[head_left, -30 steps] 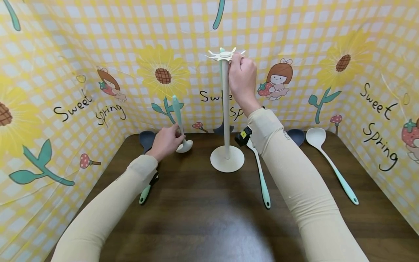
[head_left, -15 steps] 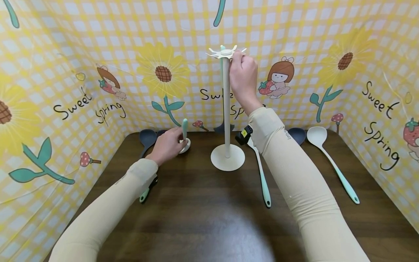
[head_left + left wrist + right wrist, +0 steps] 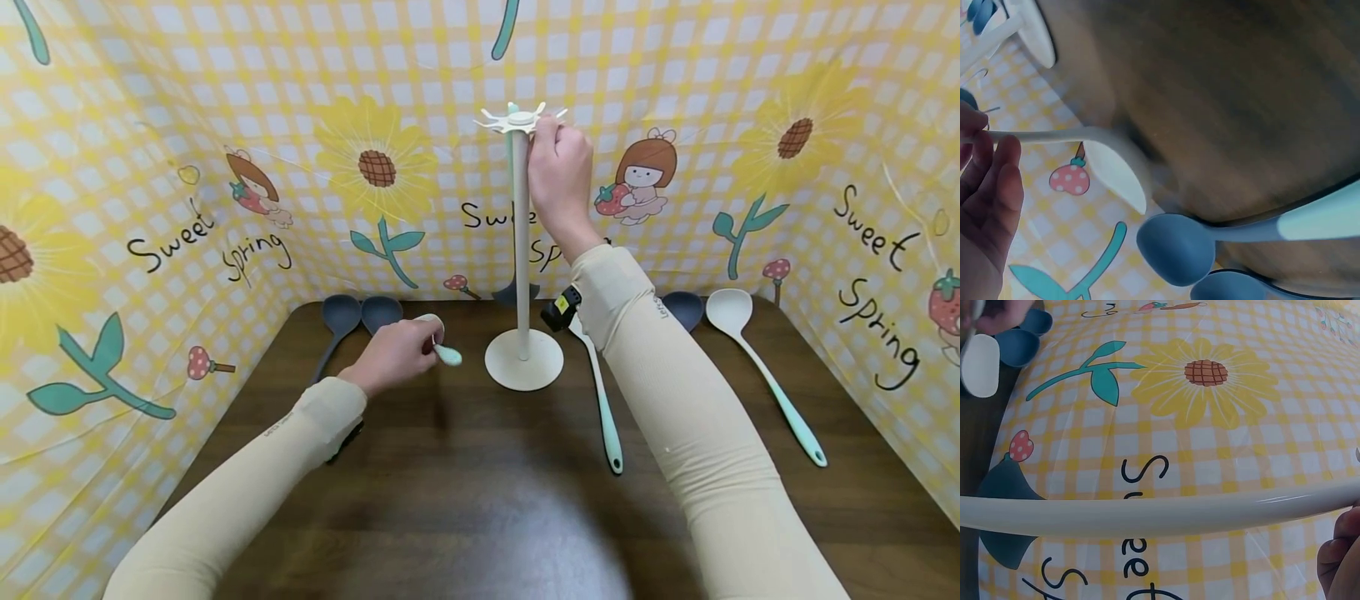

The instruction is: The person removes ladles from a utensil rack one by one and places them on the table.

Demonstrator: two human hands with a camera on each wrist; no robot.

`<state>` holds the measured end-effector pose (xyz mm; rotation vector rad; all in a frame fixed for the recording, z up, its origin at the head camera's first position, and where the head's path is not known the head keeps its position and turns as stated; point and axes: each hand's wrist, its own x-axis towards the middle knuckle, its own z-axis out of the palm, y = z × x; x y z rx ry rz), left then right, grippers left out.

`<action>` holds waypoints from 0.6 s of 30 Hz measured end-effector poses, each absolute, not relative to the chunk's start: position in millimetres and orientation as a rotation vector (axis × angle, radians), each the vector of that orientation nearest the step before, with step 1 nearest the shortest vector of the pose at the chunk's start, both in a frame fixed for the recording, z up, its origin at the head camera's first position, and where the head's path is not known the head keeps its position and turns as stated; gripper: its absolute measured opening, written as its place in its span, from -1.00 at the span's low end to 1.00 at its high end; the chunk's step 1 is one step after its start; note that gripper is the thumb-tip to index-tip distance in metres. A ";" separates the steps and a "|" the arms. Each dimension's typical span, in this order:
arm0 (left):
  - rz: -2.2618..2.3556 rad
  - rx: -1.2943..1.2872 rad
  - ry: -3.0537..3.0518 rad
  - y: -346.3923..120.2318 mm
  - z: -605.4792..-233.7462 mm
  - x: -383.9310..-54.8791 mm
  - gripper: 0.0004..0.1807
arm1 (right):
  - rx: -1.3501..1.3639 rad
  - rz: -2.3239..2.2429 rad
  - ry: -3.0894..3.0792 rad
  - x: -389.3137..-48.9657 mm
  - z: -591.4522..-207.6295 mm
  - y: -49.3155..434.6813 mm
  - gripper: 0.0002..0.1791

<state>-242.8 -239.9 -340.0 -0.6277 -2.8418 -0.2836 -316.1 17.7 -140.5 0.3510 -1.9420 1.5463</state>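
My left hand (image 3: 393,354) pinches a white ladle (image 3: 1119,169) by its stem, close over the table. In the head view its mint handle (image 3: 448,356) tips toward me, and my hand hides most of the rest. My right hand (image 3: 558,179) grips the cream utensil stand (image 3: 522,267) at the top of its post, just under the hooked ring. Behind the post hangs a dark-headed utensil (image 3: 506,293) with a mint handle, partly covered by the post. The stand's round base (image 3: 525,371) sits on the table.
Two dark ladles (image 3: 341,312) (image 3: 1175,250) lie left of my left hand. On the right are a white utensil (image 3: 603,417) with a mint handle, a dark-headed one (image 3: 684,310) and a white ladle (image 3: 729,312). Patterned cloth walls the table (image 3: 480,517) on the back and sides.
The ladle's handle has swung down from upright toward me and to the right, as my left hand turned. My right hand keeps its grip on the stand.
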 end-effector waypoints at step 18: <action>0.217 -0.890 -2.788 -237.4 -384.3 -239.4 -0.79 | 0.386 1.590 -1.917 -315.6 -141.8 17.0 -0.45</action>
